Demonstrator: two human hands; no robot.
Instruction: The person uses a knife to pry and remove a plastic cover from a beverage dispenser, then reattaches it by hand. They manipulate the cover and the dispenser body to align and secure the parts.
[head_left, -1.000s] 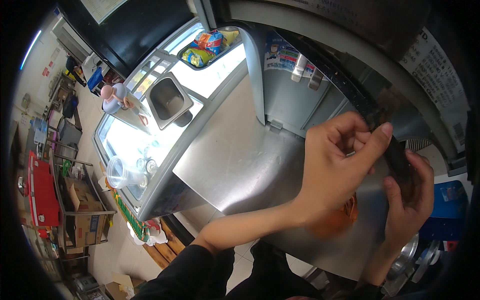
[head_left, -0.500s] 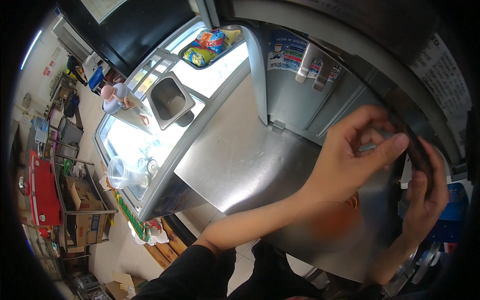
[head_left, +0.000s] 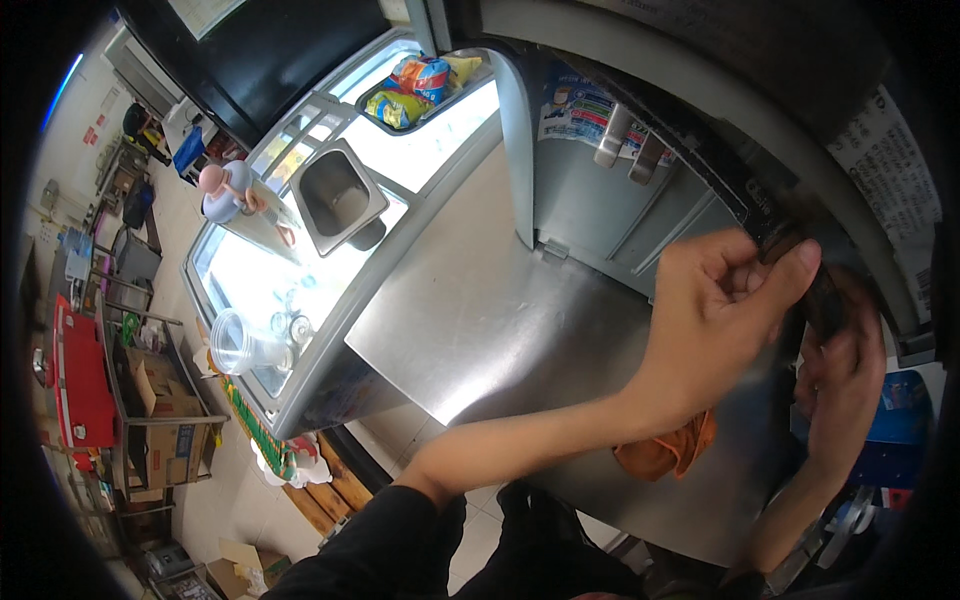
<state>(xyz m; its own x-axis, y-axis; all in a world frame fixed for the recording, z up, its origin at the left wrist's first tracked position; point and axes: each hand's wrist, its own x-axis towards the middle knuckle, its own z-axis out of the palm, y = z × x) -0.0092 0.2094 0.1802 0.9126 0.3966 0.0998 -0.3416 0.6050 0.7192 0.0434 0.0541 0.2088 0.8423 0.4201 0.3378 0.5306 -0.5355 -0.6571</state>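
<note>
A long black strip (head_left: 748,196) with pale lettering runs along the edge of the grey cabinet at the upper right. My left hand (head_left: 705,325) pinches its lower part between thumb and curled fingers. Further right, my right hand (head_left: 845,375) is closed around the strip's dark lower end; its fingers are slightly blurred and partly in shadow. Below my left wrist, a crumpled orange cloth (head_left: 668,450) lies on the bare metal counter (head_left: 470,330), partly covered by my forearm.
A lit glass-topped display case stands left, carrying a metal pan (head_left: 338,198), a lilac bottle (head_left: 228,195), clear plastic cups (head_left: 238,342) and a tray of snack bags (head_left: 408,92). Two metal hooks (head_left: 630,145) hang on the cabinet. A shelf with cardboard boxes (head_left: 165,450) stands far left.
The orange cloth, a blur half a second ago, now lies sharp on the counter. My left hand has shifted slightly down along the strip, and my right hand's fingers have curled in more.
</note>
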